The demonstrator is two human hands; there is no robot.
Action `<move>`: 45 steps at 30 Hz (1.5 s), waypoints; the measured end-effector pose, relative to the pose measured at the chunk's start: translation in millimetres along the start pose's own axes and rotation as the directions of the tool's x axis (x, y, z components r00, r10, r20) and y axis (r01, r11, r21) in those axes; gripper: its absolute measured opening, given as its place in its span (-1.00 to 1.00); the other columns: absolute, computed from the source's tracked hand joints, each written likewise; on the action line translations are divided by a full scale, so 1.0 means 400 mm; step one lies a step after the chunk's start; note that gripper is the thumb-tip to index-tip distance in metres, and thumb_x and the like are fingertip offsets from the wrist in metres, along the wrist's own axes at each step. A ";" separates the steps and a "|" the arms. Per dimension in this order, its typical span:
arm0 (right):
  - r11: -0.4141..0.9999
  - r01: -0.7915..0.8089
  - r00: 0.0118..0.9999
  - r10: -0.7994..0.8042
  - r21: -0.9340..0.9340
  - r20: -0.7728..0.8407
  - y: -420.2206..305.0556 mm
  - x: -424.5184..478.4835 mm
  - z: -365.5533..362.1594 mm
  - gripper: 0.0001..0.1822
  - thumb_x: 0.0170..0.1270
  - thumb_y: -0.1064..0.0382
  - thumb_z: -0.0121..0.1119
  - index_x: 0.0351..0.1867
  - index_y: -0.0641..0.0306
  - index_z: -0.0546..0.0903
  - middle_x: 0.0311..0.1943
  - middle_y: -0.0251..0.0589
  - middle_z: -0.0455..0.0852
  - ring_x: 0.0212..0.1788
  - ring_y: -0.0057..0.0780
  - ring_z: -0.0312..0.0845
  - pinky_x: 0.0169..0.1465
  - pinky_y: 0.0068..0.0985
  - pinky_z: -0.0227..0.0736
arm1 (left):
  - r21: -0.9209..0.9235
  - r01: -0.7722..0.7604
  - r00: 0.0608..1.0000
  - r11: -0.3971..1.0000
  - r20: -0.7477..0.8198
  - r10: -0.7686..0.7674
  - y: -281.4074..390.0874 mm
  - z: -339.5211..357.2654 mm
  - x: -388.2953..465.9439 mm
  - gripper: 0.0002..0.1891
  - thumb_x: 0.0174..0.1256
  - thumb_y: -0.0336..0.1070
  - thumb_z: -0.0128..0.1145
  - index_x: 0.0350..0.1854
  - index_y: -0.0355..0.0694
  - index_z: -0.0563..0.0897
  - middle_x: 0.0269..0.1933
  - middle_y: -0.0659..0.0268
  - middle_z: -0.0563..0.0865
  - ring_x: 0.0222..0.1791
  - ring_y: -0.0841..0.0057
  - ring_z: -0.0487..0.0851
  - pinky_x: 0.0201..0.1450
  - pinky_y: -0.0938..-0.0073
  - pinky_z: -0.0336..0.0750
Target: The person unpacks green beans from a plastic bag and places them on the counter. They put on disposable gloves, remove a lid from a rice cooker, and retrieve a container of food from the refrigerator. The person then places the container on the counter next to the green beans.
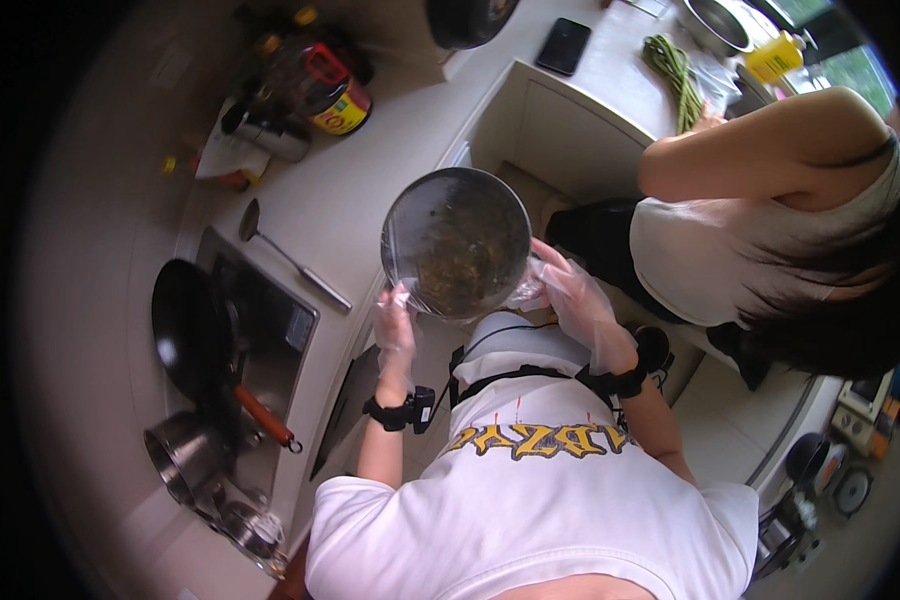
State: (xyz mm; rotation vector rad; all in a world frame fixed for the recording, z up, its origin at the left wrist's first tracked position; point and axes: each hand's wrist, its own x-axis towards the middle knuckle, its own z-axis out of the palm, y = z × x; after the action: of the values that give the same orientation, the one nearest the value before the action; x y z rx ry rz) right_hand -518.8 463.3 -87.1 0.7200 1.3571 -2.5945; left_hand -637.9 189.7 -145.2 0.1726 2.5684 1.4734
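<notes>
A round metal bowl (457, 241) is held up in front of my body, with plastic film stretched over its top and brownish food under the film. My left hand (396, 322), in a clear plastic glove, grips the bowl's near left rim. On the bowl's right side, my right hand (562, 289), also gloved in clear plastic, supports the edge; its fingertips are partly hidden. To the left of the bowl, a ladle with a metal handle (296, 259) lies on the counter (390, 176).
A black wok (191, 330) stands on the hob (300, 315) at left, near a steel pot (187, 457). Sauce bottles (337, 105) stand at upper left. A phone (564, 46) lies on the far counter. Another person (727, 225) stands close at right, near green long beans (675, 79).
</notes>
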 end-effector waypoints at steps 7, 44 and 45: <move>0.985 0.096 0.980 -0.118 -0.141 -0.162 0.050 -0.087 -0.060 -0.39 0.30 0.23 0.11 0.33 0.42 0.26 0.13 -0.20 0.48 0.01 -0.56 0.44 0.05 -0.60 0.38 | -0.335 0.213 0.902 0.918 0.428 -0.053 0.113 0.083 0.015 -0.69 0.37 -0.20 -0.02 -0.04 -0.35 0.55 -0.21 0.33 0.63 -0.20 0.61 0.51 -0.05 0.53 0.40; 0.589 0.734 -0.283 -0.186 -0.337 -0.941 0.664 -1.328 -0.391 -0.54 0.27 0.00 0.15 -0.11 0.45 0.65 -0.35 -0.24 0.69 -0.47 -0.58 0.57 -0.33 -0.54 0.55 | -0.089 0.100 -0.097 0.991 0.990 0.099 0.543 0.703 -0.930 -0.45 0.45 0.08 -0.07 0.35 -0.14 0.34 0.01 0.12 0.67 -0.21 0.47 0.71 0.01 0.44 0.52; 0.557 0.746 -0.336 -0.160 -0.366 -0.928 0.649 -1.358 -0.411 -0.53 0.27 0.00 0.16 -0.10 0.46 0.64 -0.36 -0.24 0.68 -0.47 -0.57 0.58 -0.32 -0.52 0.56 | -0.129 0.136 -0.085 0.982 0.986 0.141 0.555 0.721 -0.927 -0.44 0.44 0.10 -0.07 0.32 -0.18 0.38 0.01 0.12 0.67 -0.21 0.48 0.71 0.01 0.44 0.53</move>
State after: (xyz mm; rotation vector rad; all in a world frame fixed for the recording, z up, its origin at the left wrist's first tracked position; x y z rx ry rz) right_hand 100.2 384.8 -105.8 3.5818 1.3361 -2.6860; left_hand -212.2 475.5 -61.4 0.8841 1.0403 0.8246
